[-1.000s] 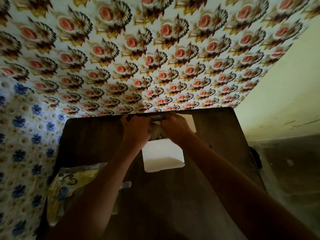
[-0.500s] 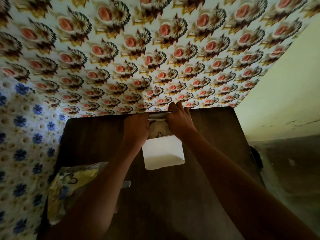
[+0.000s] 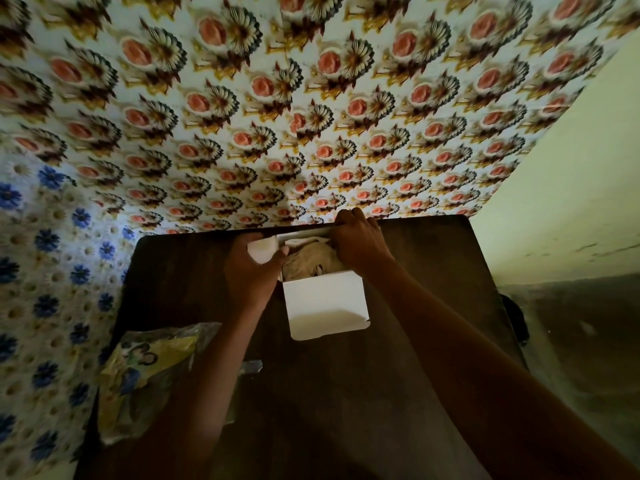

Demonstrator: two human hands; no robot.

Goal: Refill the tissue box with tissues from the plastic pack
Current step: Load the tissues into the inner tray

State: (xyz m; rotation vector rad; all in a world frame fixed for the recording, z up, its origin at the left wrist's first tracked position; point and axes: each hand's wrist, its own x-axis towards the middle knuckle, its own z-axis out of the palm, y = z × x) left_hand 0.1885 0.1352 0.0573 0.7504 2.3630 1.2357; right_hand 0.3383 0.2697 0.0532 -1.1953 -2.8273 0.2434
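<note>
White cardboard marks the open tissue box (image 3: 323,299), which stands at the far middle of the dark wooden table (image 3: 398,393), its near flap folded out flat toward the camera. Inside the box, pale crumpled tissues (image 3: 311,258) show dimly — too shadowed to tell how full it is. No writing or brand can be read on the box. The left hand (image 3: 251,271), just left of the box, is curled with fingers pinching a small white side flap (image 3: 265,249). The right hand (image 3: 360,242), at the box's far right corner, is closed over the far edge, its fingertips hidden behind the rim, so the exact grip is unclear. Nearer than the box and to its left lies the crumpled yellow plastic pack (image 3: 149,379) with a cartoon print — its lettering is blurred and unreadable, and the left forearm covers its right side. Beyond the box rises rose-patterned floral wallpaper (image 3: 311,98).
</note>
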